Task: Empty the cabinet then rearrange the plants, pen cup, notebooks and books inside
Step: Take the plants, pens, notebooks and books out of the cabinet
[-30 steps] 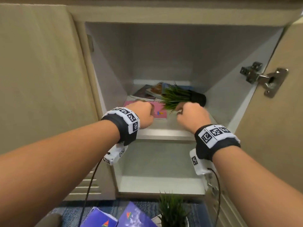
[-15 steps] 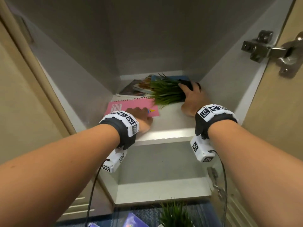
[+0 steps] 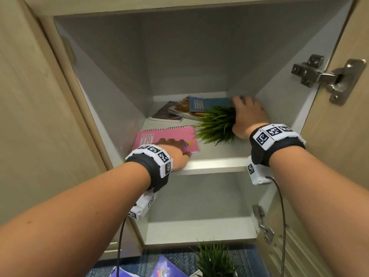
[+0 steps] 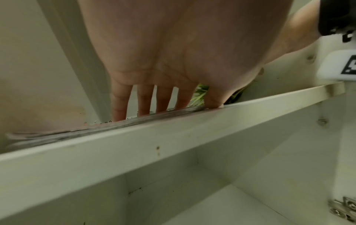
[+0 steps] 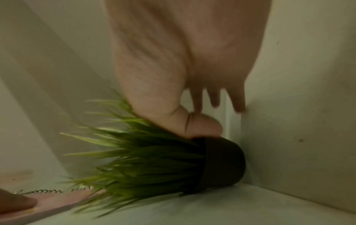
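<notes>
Both hands up on the upper white shelf (image 3: 217, 163) of the open beige cabinet (image 3: 36, 108); left hand (image 3: 175, 154) laid flat, fingers (image 4: 144, 100) straight and slightly spread, pressing on the pink spiral-bound notebook (image 3: 169, 135) near the shelf's front edge, not gripping anything; right hand (image 3: 248, 116) further back by the right wall, draped over the tipped-over fake grass plant in a dark round pot (image 5: 221, 161); thumb (image 5: 202, 124) touching the pot's rim from above, the other fingers loosely spread past it toward the back corner, so open and resting, not really closed round it; pot lying on its side tucked into the right rear corner, green blades (image 3: 216, 124) fanned left, tips just reaching the notebook's coil edge; behind, toward the back wall, a loose stack: blue spiral notebook (image 3: 207, 103) on top of a book with a colourful cover (image 3: 183, 110) and a darker book (image 3: 165, 115) sticking out left; bare shelf between the pink notebook and the plant and along the front right; lower compartment (image 3: 199, 200) white inside; metal hinge (image 3: 327, 76) on the right door; on the blue carpet (image 3: 175, 258) below, a second green grass plant (image 3: 213, 258) and purple-covered books (image 3: 159, 270), partly cut off.
</notes>
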